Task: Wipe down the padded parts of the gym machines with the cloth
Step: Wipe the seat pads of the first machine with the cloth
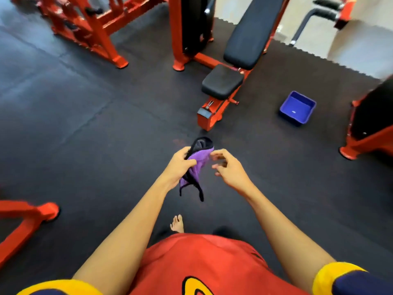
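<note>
My left hand (177,167) grips a purple cloth with black edging (196,165), which hangs bunched below my fist over the dark floor. My right hand (228,169) hovers just right of the cloth, its fingers loosely curled and blurred, holding nothing. Ahead stands an orange-framed machine with a black padded seat (222,81) and a long black padded backrest (253,33) sloping up behind it. Both pads lie well beyond my hands.
A blue plastic tub (297,108) sits on the rubber floor mat (106,128) right of the seat. Other orange machine frames stand at the far left (89,33), near left (27,218) and right edge (368,133). My bare foot (177,224) shows below the hands.
</note>
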A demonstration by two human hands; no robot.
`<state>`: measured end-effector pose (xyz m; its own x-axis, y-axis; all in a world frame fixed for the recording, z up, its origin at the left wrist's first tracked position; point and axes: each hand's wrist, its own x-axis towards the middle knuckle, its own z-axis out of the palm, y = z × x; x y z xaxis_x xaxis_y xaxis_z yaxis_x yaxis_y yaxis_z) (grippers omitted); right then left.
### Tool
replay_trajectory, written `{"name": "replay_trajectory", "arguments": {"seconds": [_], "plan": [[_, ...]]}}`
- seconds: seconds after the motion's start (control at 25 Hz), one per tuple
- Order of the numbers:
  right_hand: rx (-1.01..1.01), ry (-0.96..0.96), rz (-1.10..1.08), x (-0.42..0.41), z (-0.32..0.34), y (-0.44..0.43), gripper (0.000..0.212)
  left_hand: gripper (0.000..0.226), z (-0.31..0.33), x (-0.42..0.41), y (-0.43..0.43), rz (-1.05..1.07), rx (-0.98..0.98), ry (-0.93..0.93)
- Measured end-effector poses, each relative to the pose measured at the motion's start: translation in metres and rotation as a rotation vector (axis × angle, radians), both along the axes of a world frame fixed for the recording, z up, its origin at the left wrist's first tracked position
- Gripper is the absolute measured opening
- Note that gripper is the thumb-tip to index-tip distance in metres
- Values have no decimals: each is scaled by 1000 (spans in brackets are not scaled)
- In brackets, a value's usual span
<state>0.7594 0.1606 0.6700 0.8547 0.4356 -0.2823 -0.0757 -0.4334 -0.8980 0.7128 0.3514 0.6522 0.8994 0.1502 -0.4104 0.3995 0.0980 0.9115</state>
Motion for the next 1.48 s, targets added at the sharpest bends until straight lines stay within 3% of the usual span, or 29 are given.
{"name": "replay_trajectory", "arguments": {"seconds": [0.08, 0.16, 0.32, 0.48, 0.64, 0.72, 0.76, 0.84, 0.92, 1.0, 1.12, 1.24, 1.32, 1.4, 1.48], "plan": [[-80, -130, -30, 35, 5, 3, 71, 47, 14, 43, 13, -173, 97, -62], [-187, -197, -17, 69, 4, 3, 73, 46, 25, 80, 22, -285, 154, -122], [-394, -301, -94, 147, 1, -7, 27, 43, 33, 159, 47, -411, 266, -164], [-104, -248, -222, 214, 17, -13, 24, 35, 19, 233, 78, -456, 471, -177], [242, 19, -254, 270, 16, 4, 40, 22, 34, 291, 90, -348, 91, -171], [146, 140, -113, 298, 5, 23, 67, 23, 43, 320, 103, -278, -59, -195], [53, 168, -10, 310, 1, 35, 71, 23, 46, 334, 113, -251, -116, -201], [72, 182, 45, 331, 2, 62, 49, 24, 49, 359, 134, -152, -243, -193], [303, 199, -69, 359, 10, 98, 31, 34, 39, 385, 166, -25, -353, -132], [429, 188, -191, 388, 17, 134, 29, 45, 24, 408, 195, -60, -301, 28], [447, 148, -316, 428, 21, 183, 30, 47, 7, 448, 233, -191, -140, 181], [489, 154, -324, 465, 19, 220, 62, 44, 16, 497, 275, -79, -402, 76], [314, 138, -256, 488, 20, 245, 74, 39, 29, 528, 301, -44, -454, 56], [206, 82, -254, 505, 17, 267, 57, 39, 31, 554, 321, -15, -390, 28], [271, 81, -386, 532, 19, 292, 44, 41, 34, 590, 349, -69, -310, 8]]}}
